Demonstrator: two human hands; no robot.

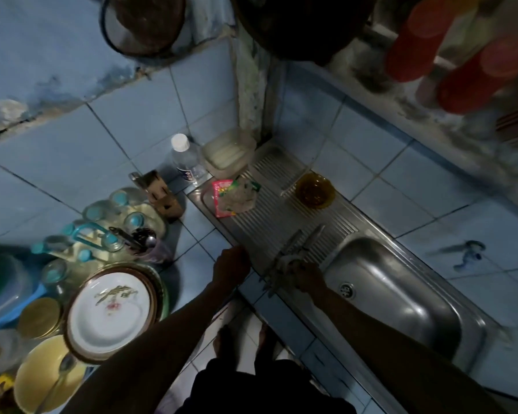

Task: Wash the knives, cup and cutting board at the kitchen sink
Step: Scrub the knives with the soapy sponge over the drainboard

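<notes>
Dim blue-tiled kitchen: beside the sink [401, 294], right hand [307, 277] clasps the knives [293, 249], probably for washing; left hand [232, 265] curled, unclear.

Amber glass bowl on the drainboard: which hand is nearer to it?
Right. The right hand grips knives on the drainboard below the amber glass bowl; the left hand sits farther off at the counter's front edge.

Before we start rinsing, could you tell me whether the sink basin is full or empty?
Empty: the sink basin shows bare metal down to its uncovered drain, with no standing water or dishes inside.
</notes>
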